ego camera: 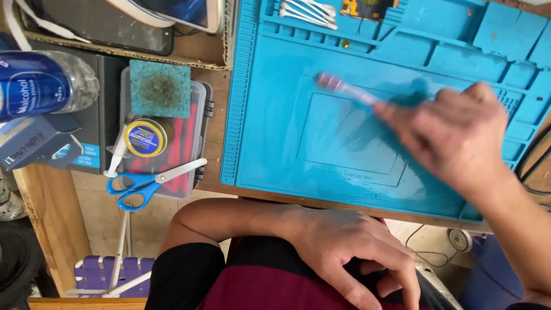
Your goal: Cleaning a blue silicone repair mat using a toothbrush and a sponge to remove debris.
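One blurred brush (344, 89) pinched in the right hand (453, 138) — tip jutting up-left over the blue mat (275, 115).

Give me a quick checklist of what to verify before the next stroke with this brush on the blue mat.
1. Right hand gripping the brush: ok, though blurred by motion.
2. Brush tip touching the blue mat: cannot tell.
3. Mat centre free of parts: ok.
4. Cotton swabs out of the brush's path, in the top tray: ok.
5. Left hand away from the mat, resting on the lap: ok.
6. Scissors off the mat, on the plastic case: ok.
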